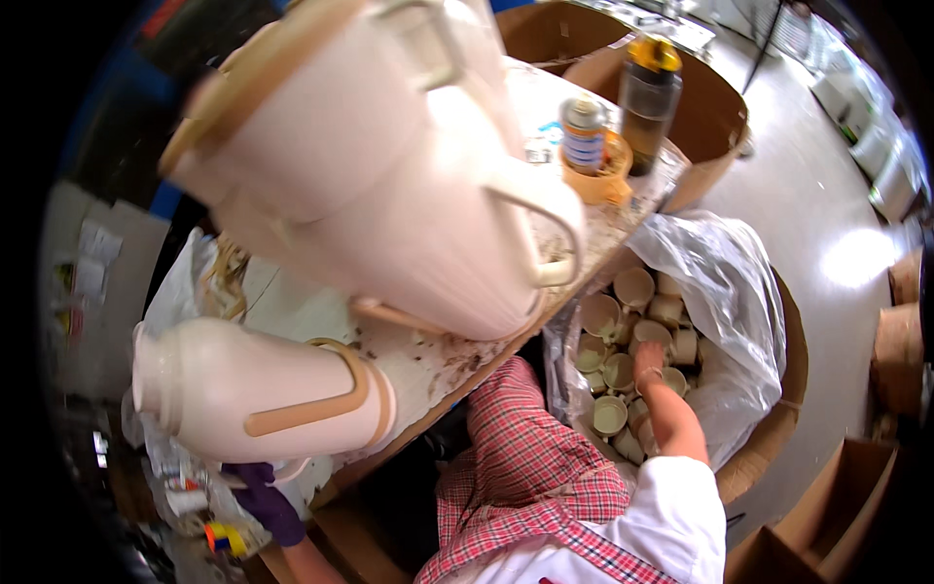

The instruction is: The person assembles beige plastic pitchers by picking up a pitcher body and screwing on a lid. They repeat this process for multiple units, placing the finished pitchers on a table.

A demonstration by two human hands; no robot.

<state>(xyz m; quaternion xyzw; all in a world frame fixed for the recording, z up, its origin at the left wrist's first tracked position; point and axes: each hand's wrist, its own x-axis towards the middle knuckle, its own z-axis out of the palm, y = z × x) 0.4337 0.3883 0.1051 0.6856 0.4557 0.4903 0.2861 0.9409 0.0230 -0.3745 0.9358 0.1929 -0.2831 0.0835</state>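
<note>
In a purple glove, my left hand [265, 501] is at the near side of a cream ceramic pitcher [258, 384] lying tilted at the table's left end. Its fingers close round the pitcher's pale handle and are partly hidden beneath the body. The pitcher has a tan strip and band on its side. My bare right hand [649, 362] reaches down into a plastic-lined round cardboard bin of small cream cups [611, 416]. Its fingers are bent at the rim of one cup [650, 334], partly hidden from view.
Large cream jugs [389, 204] with handles loom over the worktable [418, 375], blurred and close. Behind them stand a spray can [584, 136] in an orange holder and a yellow-capped bottle [649, 102]. The bin's plastic liner [735, 331] bunches at its rim. Cardboard boxes [827, 506] lie at lower right.
</note>
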